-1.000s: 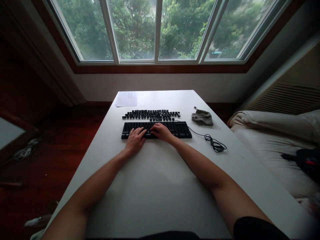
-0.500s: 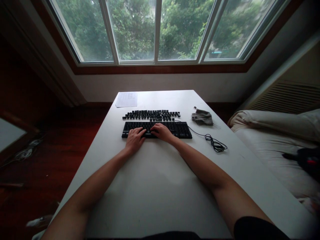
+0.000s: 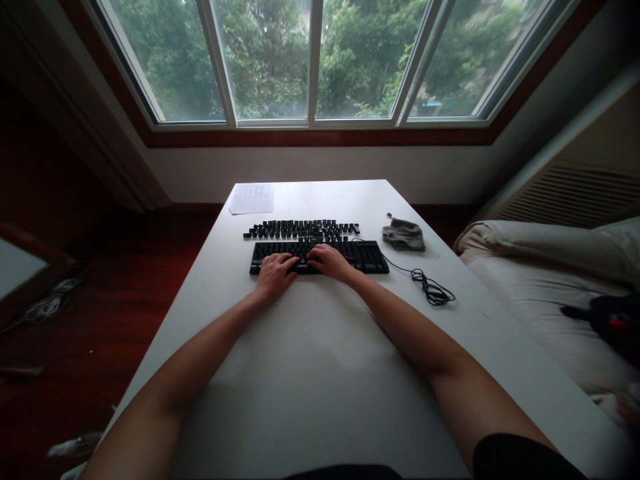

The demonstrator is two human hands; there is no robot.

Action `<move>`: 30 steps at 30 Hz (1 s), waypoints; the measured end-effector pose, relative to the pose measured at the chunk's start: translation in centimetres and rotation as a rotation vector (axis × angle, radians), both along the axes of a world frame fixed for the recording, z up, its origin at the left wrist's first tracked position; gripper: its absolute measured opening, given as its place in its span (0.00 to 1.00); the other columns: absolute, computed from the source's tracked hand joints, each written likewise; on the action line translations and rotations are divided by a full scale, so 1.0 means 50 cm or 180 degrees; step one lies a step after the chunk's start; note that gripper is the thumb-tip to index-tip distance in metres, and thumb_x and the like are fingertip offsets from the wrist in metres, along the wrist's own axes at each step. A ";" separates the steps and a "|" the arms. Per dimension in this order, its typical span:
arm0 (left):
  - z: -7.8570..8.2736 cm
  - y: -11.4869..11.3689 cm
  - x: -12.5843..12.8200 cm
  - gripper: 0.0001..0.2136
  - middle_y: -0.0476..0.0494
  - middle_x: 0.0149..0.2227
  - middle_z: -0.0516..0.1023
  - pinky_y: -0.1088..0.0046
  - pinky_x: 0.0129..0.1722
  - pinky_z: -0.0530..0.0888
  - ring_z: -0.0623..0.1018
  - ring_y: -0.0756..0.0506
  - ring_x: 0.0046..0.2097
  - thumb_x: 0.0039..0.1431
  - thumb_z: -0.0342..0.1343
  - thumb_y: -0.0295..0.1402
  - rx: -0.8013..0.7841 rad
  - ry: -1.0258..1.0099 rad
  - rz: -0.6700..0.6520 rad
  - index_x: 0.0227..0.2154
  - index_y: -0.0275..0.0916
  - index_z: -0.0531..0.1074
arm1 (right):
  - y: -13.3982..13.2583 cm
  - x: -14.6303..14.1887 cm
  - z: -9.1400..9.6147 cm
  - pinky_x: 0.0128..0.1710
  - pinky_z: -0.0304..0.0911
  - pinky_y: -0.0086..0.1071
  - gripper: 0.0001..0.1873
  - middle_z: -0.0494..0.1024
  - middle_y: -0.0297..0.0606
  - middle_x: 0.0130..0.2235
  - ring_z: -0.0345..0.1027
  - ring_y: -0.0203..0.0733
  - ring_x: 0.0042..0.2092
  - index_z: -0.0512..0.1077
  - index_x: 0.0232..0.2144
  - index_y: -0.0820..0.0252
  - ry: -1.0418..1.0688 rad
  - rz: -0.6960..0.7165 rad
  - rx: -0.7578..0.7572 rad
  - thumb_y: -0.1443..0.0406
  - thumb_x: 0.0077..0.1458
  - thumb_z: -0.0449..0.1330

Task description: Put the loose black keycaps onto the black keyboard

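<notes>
A black keyboard (image 3: 367, 257) lies crosswise on the white worktop (image 3: 310, 380), a little above the centre of the frame. Both of the person's hands rest on it. The left hand (image 3: 274, 275) lies palm down over the left-middle keys, its fingers (image 3: 289, 261) loosely spread and reaching up and to the right. It pinches nothing. The right hand (image 3: 331, 261) lies palm down just right of it, near the keyboard's middle, with its fingers (image 3: 317, 254) slightly apart and pointing to the left. The two sets of fingertips are close together, perhaps touching, though the view is too small and dim to be sure. Whether any key is being pressed cannot be told.

Just above the keyboard are rows of loose black keycaps (image 3: 300, 230), apart from the hands. A sheet of paper (image 3: 252, 198) sits at the worktop's upper left corner. To the right of the keyboard lies a crumpled grey cloth (image 3: 404, 235), and below it the keyboard's cable (image 3: 431, 291) ends in a loose coil. A bed (image 3: 540, 300) fills the right of the frame, and a window (image 3: 270, 60) showing green trees runs across the top.
</notes>
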State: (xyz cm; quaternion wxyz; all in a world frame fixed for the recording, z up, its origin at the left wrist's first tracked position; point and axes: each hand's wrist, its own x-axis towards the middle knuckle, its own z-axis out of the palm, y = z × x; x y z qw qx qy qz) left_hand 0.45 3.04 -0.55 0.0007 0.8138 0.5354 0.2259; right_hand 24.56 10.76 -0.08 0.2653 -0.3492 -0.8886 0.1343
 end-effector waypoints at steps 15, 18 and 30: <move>-0.008 0.002 0.007 0.22 0.41 0.61 0.74 0.52 0.64 0.63 0.70 0.35 0.62 0.64 0.61 0.38 0.0074 -0.0071 0.0058 0.61 0.48 0.73 | 0.005 0.011 -0.013 0.49 0.64 0.39 0.06 0.79 0.42 0.42 0.69 0.46 0.46 0.81 0.42 0.57 0.0011 0.0168 0.0284 0.66 0.62 0.66; -0.010 0.005 0.006 0.22 0.41 0.61 0.74 0.53 0.64 0.63 0.70 0.35 0.62 0.64 0.61 0.38 0.0092 -0.0087 0.0025 0.61 0.48 0.73 | 0.010 0.018 -0.016 0.49 0.64 0.39 0.07 0.78 0.41 0.43 0.69 0.46 0.47 0.81 0.41 0.56 0.0033 0.0132 0.0156 0.64 0.60 0.68; -0.009 0.010 0.006 0.23 0.41 0.61 0.75 0.52 0.64 0.64 0.70 0.35 0.62 0.64 0.62 0.38 0.0093 -0.0095 -0.0015 0.61 0.47 0.74 | 0.014 0.020 -0.008 0.51 0.64 0.39 0.08 0.79 0.43 0.44 0.70 0.46 0.48 0.82 0.42 0.58 -0.0074 -0.0175 0.0192 0.64 0.65 0.63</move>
